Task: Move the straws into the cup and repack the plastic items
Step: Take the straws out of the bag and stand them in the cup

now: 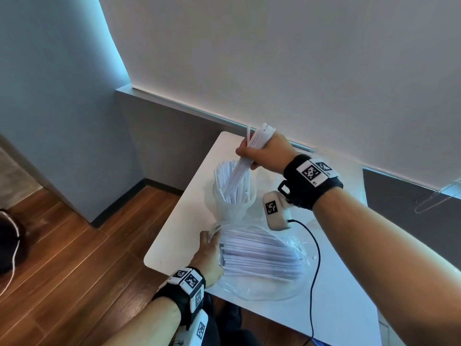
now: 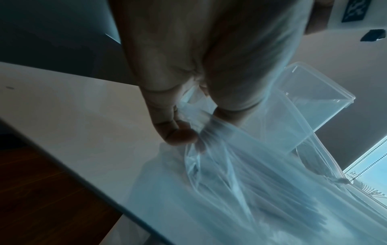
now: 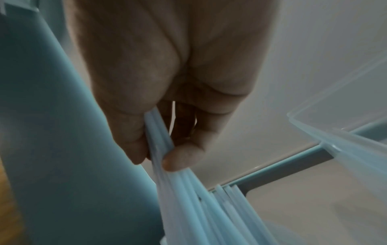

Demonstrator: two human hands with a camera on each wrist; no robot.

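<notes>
My right hand point(image 1: 259, 152) grips a bundle of white straws point(image 1: 245, 158) above the clear plastic cup point(image 1: 233, 208), which holds several straws; the bundle's lower ends reach into the cup. In the right wrist view the fingers point(image 3: 182, 154) curl round the straws point(image 3: 188, 199). My left hand point(image 1: 209, 248) pinches the open edge of a clear plastic bag point(image 1: 262, 288) that lies on the white table point(image 1: 182, 231) with many straws point(image 1: 259, 255) inside. In the left wrist view the thumb and fingers point(image 2: 178, 132) hold the gathered bag point(image 2: 251, 182).
A clear plastic box point(image 2: 314, 102) stands behind the bag. A black cable point(image 1: 315, 270) runs across the table's near right part. The table's left edge point(image 1: 159, 243) drops to a wooden floor point(image 1: 74, 258). A grey wall and window blind stand close behind.
</notes>
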